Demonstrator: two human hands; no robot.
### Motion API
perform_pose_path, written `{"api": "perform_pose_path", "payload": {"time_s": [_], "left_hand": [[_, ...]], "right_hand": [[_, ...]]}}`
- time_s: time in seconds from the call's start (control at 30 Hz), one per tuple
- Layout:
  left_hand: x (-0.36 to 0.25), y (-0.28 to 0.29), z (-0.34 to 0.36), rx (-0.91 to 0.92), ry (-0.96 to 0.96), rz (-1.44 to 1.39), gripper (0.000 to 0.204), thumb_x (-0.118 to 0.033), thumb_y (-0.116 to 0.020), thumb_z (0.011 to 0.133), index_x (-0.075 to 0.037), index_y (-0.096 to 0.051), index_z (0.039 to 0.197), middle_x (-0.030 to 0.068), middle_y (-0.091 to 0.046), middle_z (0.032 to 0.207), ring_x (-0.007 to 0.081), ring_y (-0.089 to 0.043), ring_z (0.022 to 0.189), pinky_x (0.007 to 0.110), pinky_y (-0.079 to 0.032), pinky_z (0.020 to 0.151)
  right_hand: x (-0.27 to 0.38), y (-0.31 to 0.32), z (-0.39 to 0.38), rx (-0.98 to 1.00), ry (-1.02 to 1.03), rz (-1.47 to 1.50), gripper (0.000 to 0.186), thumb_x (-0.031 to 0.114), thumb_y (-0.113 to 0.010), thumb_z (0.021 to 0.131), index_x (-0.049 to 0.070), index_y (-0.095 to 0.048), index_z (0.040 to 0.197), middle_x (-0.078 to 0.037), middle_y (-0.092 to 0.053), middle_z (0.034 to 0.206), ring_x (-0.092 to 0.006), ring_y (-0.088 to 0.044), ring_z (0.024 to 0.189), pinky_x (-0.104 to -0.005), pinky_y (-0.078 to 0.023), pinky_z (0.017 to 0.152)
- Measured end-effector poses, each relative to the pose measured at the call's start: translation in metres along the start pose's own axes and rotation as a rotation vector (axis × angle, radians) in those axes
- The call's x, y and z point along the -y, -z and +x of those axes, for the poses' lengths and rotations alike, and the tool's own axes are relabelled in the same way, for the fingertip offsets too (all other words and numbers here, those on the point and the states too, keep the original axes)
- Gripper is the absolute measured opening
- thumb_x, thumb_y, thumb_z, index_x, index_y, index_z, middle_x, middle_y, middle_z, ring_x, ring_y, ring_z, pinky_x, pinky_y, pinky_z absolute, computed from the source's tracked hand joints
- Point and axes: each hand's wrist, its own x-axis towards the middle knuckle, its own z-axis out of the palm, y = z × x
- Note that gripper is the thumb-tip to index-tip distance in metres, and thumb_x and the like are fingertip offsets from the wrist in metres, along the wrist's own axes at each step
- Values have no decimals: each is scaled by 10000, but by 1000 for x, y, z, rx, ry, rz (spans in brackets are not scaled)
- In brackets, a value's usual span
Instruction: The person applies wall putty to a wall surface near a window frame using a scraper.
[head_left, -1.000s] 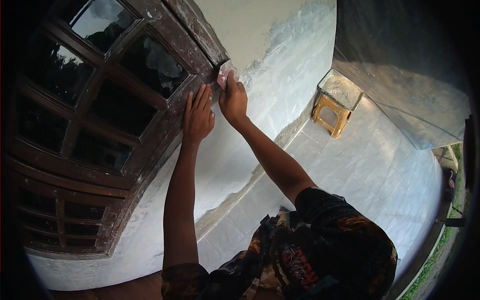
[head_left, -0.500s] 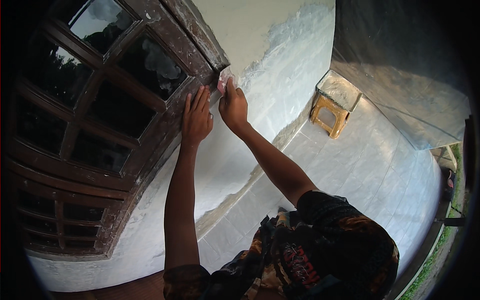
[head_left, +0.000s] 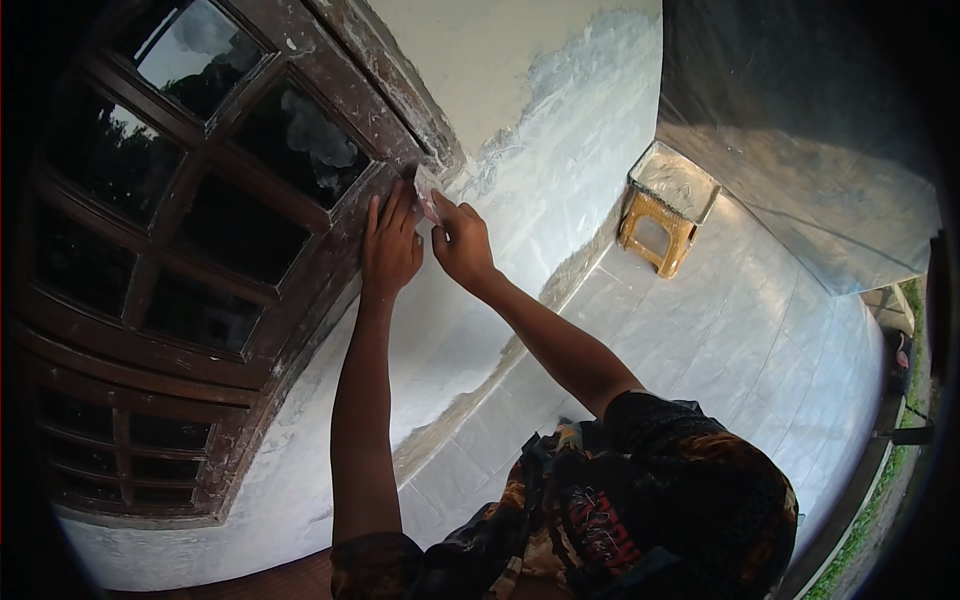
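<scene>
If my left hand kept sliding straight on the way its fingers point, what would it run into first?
The left hand lies flat on the brown window frame, fingers pointing up along it. Straight ahead, it would likely meet the small pale piece held by the right hand, though depth is hard to judge.

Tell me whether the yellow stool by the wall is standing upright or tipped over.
Upright. The stool stands on the tiled floor with its legs down and its flat top facing up, close to the wall corner.
</scene>
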Motion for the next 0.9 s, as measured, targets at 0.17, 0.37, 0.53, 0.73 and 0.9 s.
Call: {"api": "perform_pose_path", "payload": {"time_s": [0.17, 0.37, 0.53, 0.73, 0.9], "left_hand": [[-1, 2, 1, -29, -22, 42, 579, -73, -502, 845, 53, -439, 1406, 116, -330, 1566, 234, -235, 1482, 513, -151, 1201], [-8, 0, 11, -29, -24, 45, 577, -74, -499, 846, 51, -443, 1406, 106, -322, 1572, 227, -231, 1483, 509, -153, 1202], [-5, -2, 8, -21, -25, 54, 588, -75, -505, 838, 52, -437, 1408, 105, -326, 1571, 227, -238, 1481, 511, -157, 1200], [-1, 2, 3, 6, 10, 50, 595, -78, -514, 830, 54, -439, 1405, 105, -330, 1568, 227, -244, 1479, 516, -166, 1196], [-3, 4, 4, -30, -16, 40, 595, -69, -520, 814, 61, -453, 1391, 110, -340, 1562, 229, -248, 1477, 518, -165, 1196]], "right_hand": [[-44, 50, 35, -345, -20, 6, 555, -25, -584, 767, -15, -564, 1321, -164, -584, 729, -247, -579, 631, -355, -483, 616], [-113, 86, 113, -428, -117, -163, 537, -20, -589, 749, -77, -555, 1281, -221, -622, 774, -355, -599, 689, -434, -486, 663], [-104, 30, 79, -401, 44, -244, 562, -33, -593, 749, -92, -519, 1303, -203, -597, 735, -350, -572, 674, -424, -479, 641], [-56, 19, 19, -257, 9, 117, 619, -38, -596, 760, -8, -516, 1373, -158, -570, 754, -262, -591, 697, -348, -484, 659], [-91, 59, 92, -507, -173, 13, 552, -17, -568, 762, -47, -557, 1313, -177, -583, 756, -278, -596, 639, -373, -486, 623]]}}
